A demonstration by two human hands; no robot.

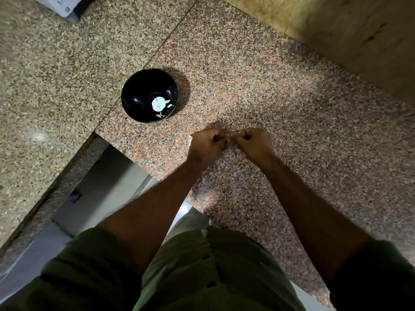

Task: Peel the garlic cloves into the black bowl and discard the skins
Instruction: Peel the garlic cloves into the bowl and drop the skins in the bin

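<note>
We look down on a speckled granite counter (280,90). Both hands are out over it, side by side, knuckles almost meeting. The left hand (207,143) has its fingers curled in tight; a pale sliver shows at its outer edge, too small to name. The right hand (253,142) is curled the same way. Something thin seems pinched between the two, but we cannot tell what, nor whether either hand really grips it.

The black bowl (137,90) stands upright on the counter, to the left of the hands and farther from us, well apart from them. Inside lie a white round piece (157,103) and a few pale slivers beside it. We see olive-green sleeves (74,261) at the bottom edge. A white box corner (65,6) sits at the top left.
</note>
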